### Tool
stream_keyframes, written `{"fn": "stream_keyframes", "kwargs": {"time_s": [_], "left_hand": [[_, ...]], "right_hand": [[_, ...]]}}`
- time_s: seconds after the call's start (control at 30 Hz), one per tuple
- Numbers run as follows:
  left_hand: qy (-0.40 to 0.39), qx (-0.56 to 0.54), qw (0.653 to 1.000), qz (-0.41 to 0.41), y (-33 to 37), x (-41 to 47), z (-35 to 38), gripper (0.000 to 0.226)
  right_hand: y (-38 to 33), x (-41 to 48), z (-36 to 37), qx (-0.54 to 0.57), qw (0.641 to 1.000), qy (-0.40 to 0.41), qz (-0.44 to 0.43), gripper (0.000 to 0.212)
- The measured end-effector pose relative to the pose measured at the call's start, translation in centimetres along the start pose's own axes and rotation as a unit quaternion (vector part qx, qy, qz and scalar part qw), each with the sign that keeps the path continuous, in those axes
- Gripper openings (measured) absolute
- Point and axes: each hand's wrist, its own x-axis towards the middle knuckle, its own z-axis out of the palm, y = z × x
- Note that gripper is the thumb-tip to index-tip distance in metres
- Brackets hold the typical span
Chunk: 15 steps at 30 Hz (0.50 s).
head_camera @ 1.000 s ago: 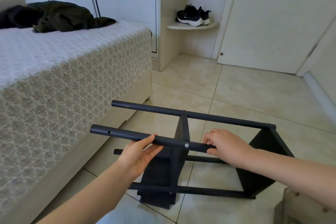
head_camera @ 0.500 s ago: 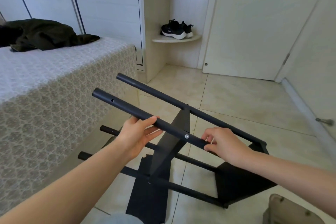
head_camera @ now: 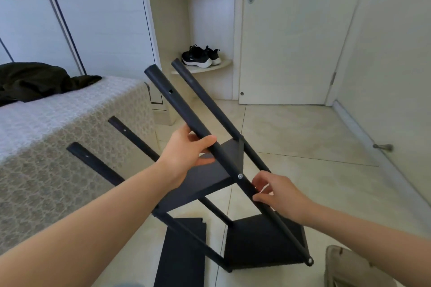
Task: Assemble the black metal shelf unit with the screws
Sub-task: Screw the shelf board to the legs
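Shelf unit [head_camera: 205,182] tilted, foot on floor [head_camera: 303,135]; left hand [head_camera: 186,150] grips front post [head_camera: 183,110], right hand [head_camera: 277,196] pinches it below screw [head_camera: 239,176]; my worry: foot skids on tile, frame racks.

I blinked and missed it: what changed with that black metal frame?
The black metal shelf frame was tipped up from lying flat, its free tube ends swinging upward. The left hand and right hand kept hold of the near black tube; the loose black panel stayed on the floor.
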Motion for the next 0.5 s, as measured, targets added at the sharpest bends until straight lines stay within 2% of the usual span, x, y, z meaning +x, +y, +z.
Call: {"fn": "stream_keyframes", "kwargs": {"time_s": [0.13, 0.27, 0.5], "left_hand": [[-0.023, 0.045, 0.999, 0.020, 0.5, -0.8, 3.8, 0.031], [-0.046, 0.063, 0.996, 0.030, 0.4, -1.5, 7.0, 0.028], [-0.071, 0.106, 0.990, 0.060, -0.5, -3.1, 12.8, 0.028]], "right_hand": [[1.4, -2.1, -1.2, 0.038, 0.998, -0.021, 0.041, 0.011], [1.7, -4.1, -3.5, 0.090, 0.993, -0.032, 0.071, 0.018], [1.8, -7.6, -5.2, 0.089, 0.993, 0.064, 0.047, 0.030]]}}
